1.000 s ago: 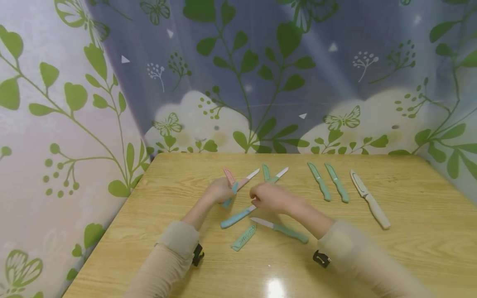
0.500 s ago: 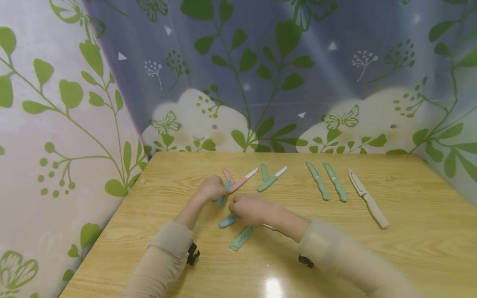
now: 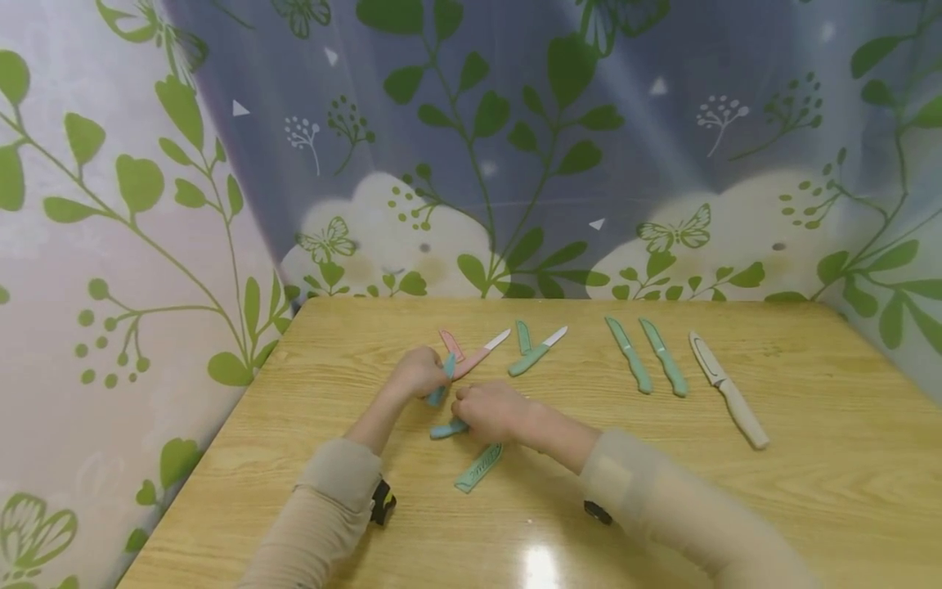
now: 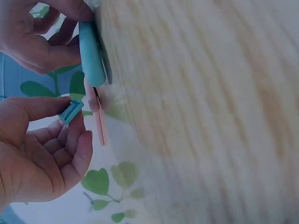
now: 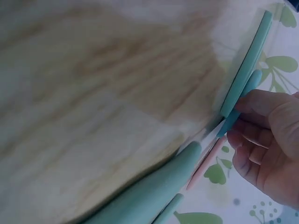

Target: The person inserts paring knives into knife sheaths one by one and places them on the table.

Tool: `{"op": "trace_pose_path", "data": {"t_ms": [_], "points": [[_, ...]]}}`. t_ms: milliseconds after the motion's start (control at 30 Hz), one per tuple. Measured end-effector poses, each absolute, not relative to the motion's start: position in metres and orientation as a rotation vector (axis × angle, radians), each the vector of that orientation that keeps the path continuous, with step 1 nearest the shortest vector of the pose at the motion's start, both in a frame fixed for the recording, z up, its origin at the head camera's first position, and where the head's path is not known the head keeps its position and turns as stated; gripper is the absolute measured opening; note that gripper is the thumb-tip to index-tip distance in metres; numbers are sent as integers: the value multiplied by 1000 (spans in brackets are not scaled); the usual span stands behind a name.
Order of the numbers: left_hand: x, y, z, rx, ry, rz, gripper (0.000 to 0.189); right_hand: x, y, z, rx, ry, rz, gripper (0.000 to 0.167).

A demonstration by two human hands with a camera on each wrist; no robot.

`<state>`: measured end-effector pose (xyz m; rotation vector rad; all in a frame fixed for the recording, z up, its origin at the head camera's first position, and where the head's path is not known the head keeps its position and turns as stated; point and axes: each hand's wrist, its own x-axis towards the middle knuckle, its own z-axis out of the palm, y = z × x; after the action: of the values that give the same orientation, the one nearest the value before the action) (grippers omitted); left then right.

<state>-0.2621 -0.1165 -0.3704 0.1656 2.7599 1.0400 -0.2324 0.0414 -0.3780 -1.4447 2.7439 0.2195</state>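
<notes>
In the head view, my left hand (image 3: 419, 374) holds a blue knife sheath (image 3: 441, 388). The left wrist view has this sheath (image 4: 71, 112) pinched between thumb and fingers. Close by on the right, my right hand (image 3: 493, 413) grips a blue-handled knife by its handle (image 3: 447, 429); the hand hides its blade. A green sheath (image 3: 478, 469) lies just below. The green knife (image 5: 149, 191) under my right forearm shows in the right wrist view. Behind my hands lie a pink knife (image 3: 478, 360) and pink sheath (image 3: 452, 345).
A green knife (image 3: 537, 352) rests near its green sheath (image 3: 523, 337). Farther right lie two sheathed green knives (image 3: 629, 356) and a larger cream-handled knife (image 3: 742, 413). The wooden table (image 3: 832, 499) meets a leaf-patterned cloth (image 3: 648, 147) at the back.
My right hand has moved left, from the blue knife's blade end to its handle, and now covers the green knife. My left hand has shifted slightly left with the blue sheath.
</notes>
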Motion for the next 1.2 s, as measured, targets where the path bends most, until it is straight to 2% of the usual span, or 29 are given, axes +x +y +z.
{"op": "trace_pose_path", "data": {"t_ms": [600, 800, 967, 1200], "points": [[-261, -124, -369, 147, 2807, 1105, 40, -238, 55, -374, -1518, 2802, 172, 19], [-262, -125, -367, 107, 2799, 1132, 39, -239, 65, -372, -1598, 2871, 177, 13], [-263, -124, -366, 61, 2792, 1141, 41, -235, 74, -366, -1625, 2899, 31, 3], [-263, -123, -367, 48, 2790, 1164, 42, -227, 83, -363, -1497, 2858, -326, 4]]}}
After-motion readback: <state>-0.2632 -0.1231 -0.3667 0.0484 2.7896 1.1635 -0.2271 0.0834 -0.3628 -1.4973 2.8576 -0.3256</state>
